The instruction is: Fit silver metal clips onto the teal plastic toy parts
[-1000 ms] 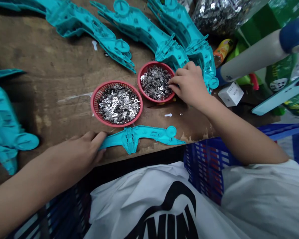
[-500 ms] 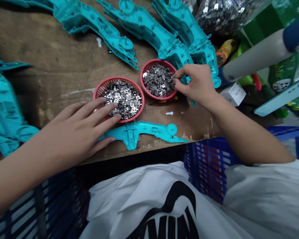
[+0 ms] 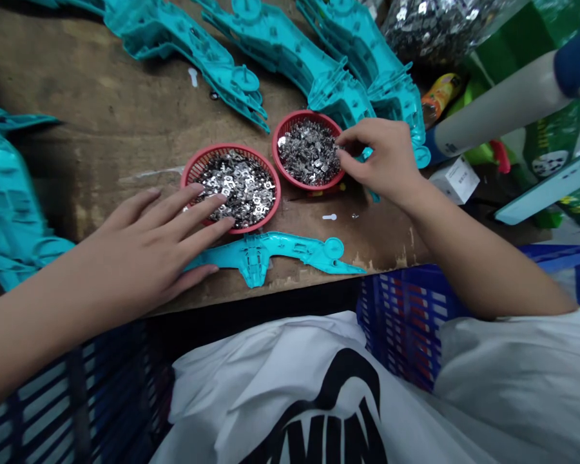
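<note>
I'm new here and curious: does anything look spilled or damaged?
Perhaps: a white keyhole-shaped piece and a tiny shiny bit lie on the tabletop outside the smaller red basket, as if dropped. The tabletop's near edge looks worn.

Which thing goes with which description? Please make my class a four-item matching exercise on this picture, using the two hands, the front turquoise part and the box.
1. Left hand
2. Right hand
3. Front turquoise part
4. Small box

A. at the rim of the right red basket
B. mostly white
C. spread open, partly covering the left red basket
D. lying along the front edge of the table

Pairs: 1-C, 2-A, 3-D, 4-B
</note>
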Available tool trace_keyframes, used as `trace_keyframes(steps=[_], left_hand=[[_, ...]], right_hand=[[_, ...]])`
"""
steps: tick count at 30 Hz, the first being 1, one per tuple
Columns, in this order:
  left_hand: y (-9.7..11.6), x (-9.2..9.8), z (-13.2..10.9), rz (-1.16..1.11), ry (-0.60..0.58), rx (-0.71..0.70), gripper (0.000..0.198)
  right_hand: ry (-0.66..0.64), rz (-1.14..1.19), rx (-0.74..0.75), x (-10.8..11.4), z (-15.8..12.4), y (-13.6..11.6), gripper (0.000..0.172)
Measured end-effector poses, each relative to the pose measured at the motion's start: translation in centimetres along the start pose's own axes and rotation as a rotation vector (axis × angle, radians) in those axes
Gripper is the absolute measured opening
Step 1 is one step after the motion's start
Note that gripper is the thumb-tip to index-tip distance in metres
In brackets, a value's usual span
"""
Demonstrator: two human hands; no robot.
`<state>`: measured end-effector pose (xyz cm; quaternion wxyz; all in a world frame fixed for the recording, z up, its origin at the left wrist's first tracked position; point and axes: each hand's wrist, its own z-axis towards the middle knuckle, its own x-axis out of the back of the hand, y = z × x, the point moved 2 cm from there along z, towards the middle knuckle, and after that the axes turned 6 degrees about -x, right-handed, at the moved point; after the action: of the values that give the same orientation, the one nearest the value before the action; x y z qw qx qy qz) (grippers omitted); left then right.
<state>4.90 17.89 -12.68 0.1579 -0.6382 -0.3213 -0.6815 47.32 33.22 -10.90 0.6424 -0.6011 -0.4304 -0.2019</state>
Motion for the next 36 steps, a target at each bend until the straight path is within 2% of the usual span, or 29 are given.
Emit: trace_keyframes(steps=[4, 6, 8, 12, 13, 14, 16, 19, 21, 24, 26, 30, 36], left_hand=[[-0.1, -0.4, 0.0, -0.008, -0.021, -0.021, 0.067], [-0.1, -0.5, 0.1, -0.013, -0.028, -0.001, 0.066], [-0.2, -0.7, 0.2, -0.02, -0.055, 0.02, 0.065], [-0.2, -0.7, 0.2, -0.07, -0.059, 0.051, 0.064], [-0.2, -0.7, 0.2, -0.084, -0.053, 0.061, 0.064], [-0.3, -0.7, 0.2, -0.098, -0.049, 0.067, 0.064], [-0.3, -0.6, 0.3, -0.12, -0.038, 0.067, 0.064], [-0.3, -0.2, 0.4, -0.138, -0.058, 0.063, 0.062], [-0.3, 0.1, 0.5, -0.132, -0.093, 0.073, 0.063], [0.0, 0.6, 0.8, -0.103, -0.076, 0.074, 0.068], [0.2, 0.7, 1.1, -0.065, -0.083, 0.067, 0.064], [0.6, 0.7, 1.4, 0.017, -0.112, 0.019, 0.065], [0.1, -0.1, 1.2, 0.043, -0.042, -0.049, 0.072]], right_hand=[[0.001, 0.146, -0.034, 0.1, -1.4, -2.3, 0.026], [-0.08, 0.227, -0.041, -0.1, -2.5, -4.1, 0.023], [-0.286, 0.297, -0.026, -0.7, -3.7, -5.8, 0.019], [-0.958, 0.28, 0.015, -3.3, -5.8, -8.0, 0.009], [-1.084, 0.243, 0.017, -4.0, -6.2, -8.1, 0.01], [-1.15, 0.192, 0.019, -4.6, -6.3, -8.1, 0.012], [-1.127, 0.07, 0.03, -5.4, -6.1, -7.8, 0.016], [-0.959, -0.072, 0.052, -5.3, -5.1, -7.2, 0.015], [-0.891, -0.1, 0.058, -4.7, -4.4, -6.8, 0.013], [-0.849, -0.109, 0.056, -3.8, -3.7, -6.7, 0.013], [-0.818, -0.112, 0.041, -3.5, -3.6, -6.6, 0.015], [-0.655, -0.149, -0.027, -3.3, -3.4, -6.1, 0.022], [-0.657, -0.145, -0.078, -3.7, -3.3, -5.4, 0.021]])
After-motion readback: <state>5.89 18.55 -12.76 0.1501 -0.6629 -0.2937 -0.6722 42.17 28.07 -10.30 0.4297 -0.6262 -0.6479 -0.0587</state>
